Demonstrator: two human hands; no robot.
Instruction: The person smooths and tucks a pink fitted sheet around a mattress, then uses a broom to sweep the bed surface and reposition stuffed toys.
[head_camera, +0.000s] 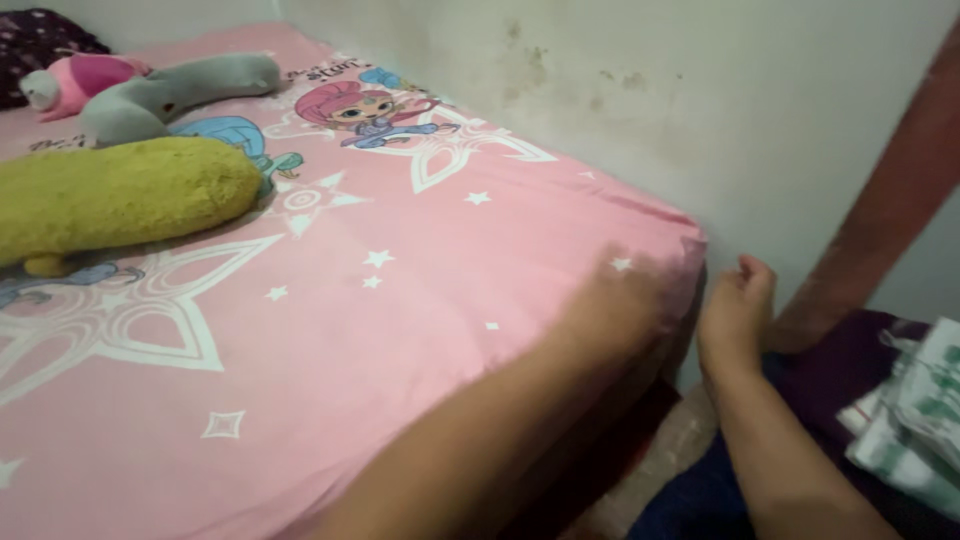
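Two bare hands work at the near corner of the pink cotton bedsheet printed with white stars (400, 330). The left hand (620, 300), blurred, lies on that corner, seemingly pressing flat; whether it grips I cannot tell. The right hand (737, 310) hangs just beyond the corner, loosely curled, holding nothing. Farther up the sheet lie three plush toys: yellow (120, 195), grey (170, 95), pink (75, 80). The stained wall (650, 110) borders the sheet's far edge.
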